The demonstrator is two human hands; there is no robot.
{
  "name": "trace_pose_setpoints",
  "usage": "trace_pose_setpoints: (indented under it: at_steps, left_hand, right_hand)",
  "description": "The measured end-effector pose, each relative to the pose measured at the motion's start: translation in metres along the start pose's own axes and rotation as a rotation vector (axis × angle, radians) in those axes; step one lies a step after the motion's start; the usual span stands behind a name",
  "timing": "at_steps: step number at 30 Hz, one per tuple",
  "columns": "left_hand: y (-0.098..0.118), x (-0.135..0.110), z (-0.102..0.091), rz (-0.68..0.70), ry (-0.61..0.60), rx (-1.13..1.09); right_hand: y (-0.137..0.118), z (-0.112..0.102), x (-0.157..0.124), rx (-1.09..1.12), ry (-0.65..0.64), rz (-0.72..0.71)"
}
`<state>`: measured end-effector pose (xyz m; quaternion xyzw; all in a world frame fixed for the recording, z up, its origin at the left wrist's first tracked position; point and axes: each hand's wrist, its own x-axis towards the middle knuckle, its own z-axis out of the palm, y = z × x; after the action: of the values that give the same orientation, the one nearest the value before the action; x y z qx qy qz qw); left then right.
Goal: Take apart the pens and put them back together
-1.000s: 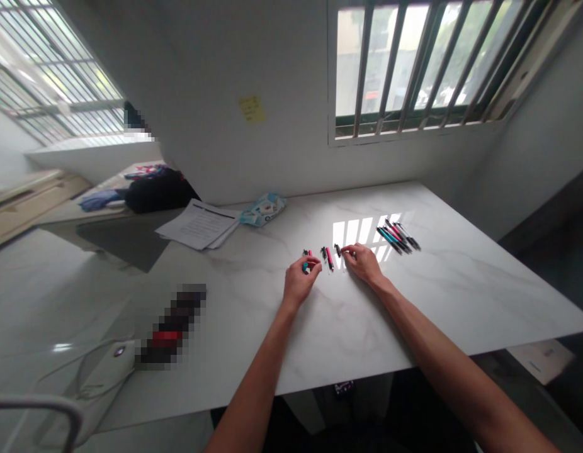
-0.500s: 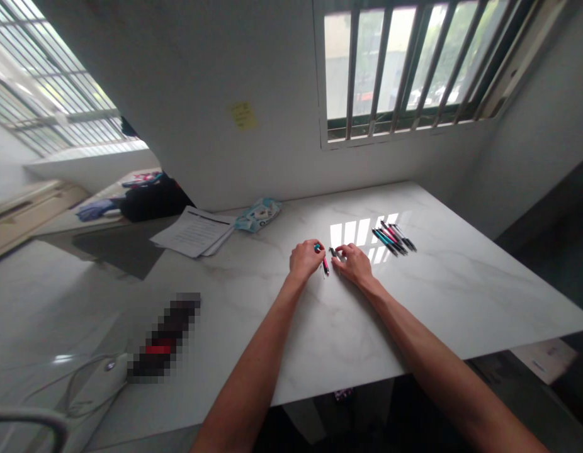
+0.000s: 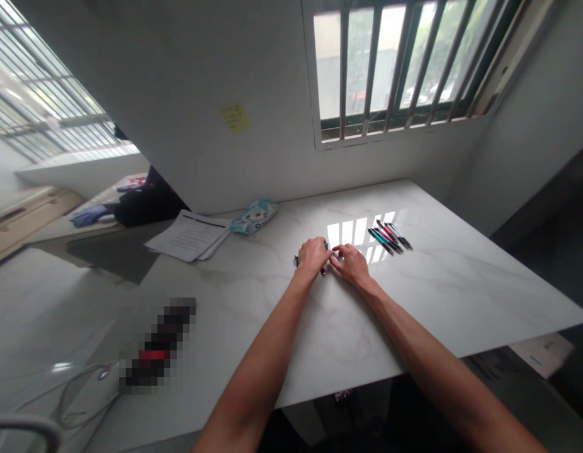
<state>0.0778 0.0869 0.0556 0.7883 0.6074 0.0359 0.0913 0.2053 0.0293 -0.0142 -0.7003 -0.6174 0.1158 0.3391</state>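
My left hand [image 3: 314, 254] is closed, fingers curled round a pen with a teal end [image 3: 326, 245] showing at the fingertips. Below it, a dark pen tip [image 3: 323, 272] pokes out, and a small black piece [image 3: 296, 259] shows at the hand's left side; how these join is hidden. My right hand [image 3: 352, 264] is just to the right, its thumb and forefinger pinched at a small pale part [image 3: 333, 253] beside the left fingertips. Whether that part belongs to the same pen is too small to tell.
Several pens [image 3: 390, 237], teal, pink, black and white, lie side by side on the marble-patterned table [image 3: 461, 277]. Papers [image 3: 190, 234] and a blue-white packet [image 3: 254, 217] are at the back left. A blurred-out dark object [image 3: 162, 340] and cables [image 3: 60, 396] lie nearer left.
My left hand has turned over and moved right, up against my right fingertips. The dark piece by my right fingers no longer shows there; a black piece now shows left of my left hand.
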Motion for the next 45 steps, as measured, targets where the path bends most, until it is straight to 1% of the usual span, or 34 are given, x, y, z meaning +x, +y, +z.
trace_pose_setpoints:
  at_steps: [4,7,12,17,30,40,45]
  left_hand:
    - [-0.001,-0.004,-0.003,-0.001,0.036,0.022]
    - [-0.003,-0.011,-0.004,0.005,0.035,0.068]
    - [-0.002,-0.016,0.002,0.014,0.018,0.136]
    - [0.001,-0.012,0.01,0.015,0.024,0.146]
    - [0.003,-0.011,0.016,0.04,0.043,0.121]
    - [-0.005,-0.002,0.007,0.021,0.066,0.127]
    - [-0.005,0.005,0.007,0.014,0.053,0.141]
  right_hand:
    - [0.006,0.003,0.003,0.021,-0.002,-0.003]
    - [0.007,0.004,0.003,0.001,-0.003,-0.001]
    - [0.004,0.0,0.001,0.0,-0.01,0.001]
    - [0.003,-0.002,0.001,0.009,-0.026,-0.005]
    - [0.006,0.0,0.002,0.014,-0.019,-0.017]
    - [0.005,-0.004,0.002,0.03,-0.04,-0.018]
    - [0.006,-0.004,0.002,0.026,-0.04,-0.019]
